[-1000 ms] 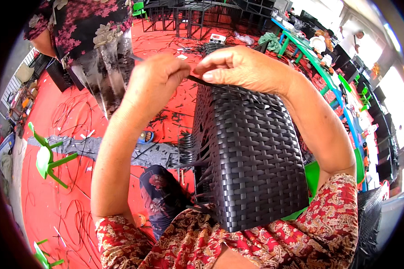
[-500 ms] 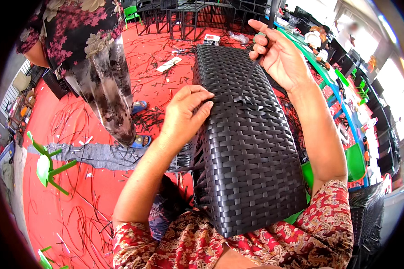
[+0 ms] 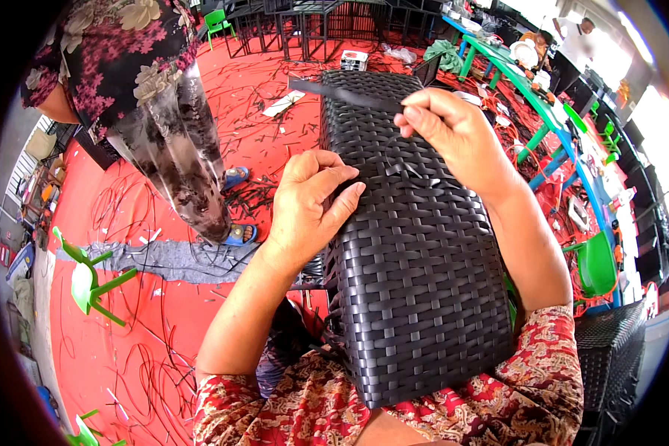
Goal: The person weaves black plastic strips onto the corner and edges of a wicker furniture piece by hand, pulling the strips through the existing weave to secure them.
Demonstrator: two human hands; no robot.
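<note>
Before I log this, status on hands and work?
Right hand pinching black strip. Left hand at black woven piece, left edge. Loose strip ends between hands.

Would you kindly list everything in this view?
Woven piece: one, black, centre
Second woven piece: one, black, lower right
Held strip: one, black, upper centre
Standing person: one, dark floral clothing, left
Distant people: at least two, one in white, upper right
Chairs: several, green, left, top, right
Worktable: count unclear, green, right
Box: one, white, top centre
Frames: several, black, top
Floor: one, red, beneath
Long sheet: one, grey, left
Left hand: one, bare, at woven piece
Right hand: one, bare, holding strip
</note>
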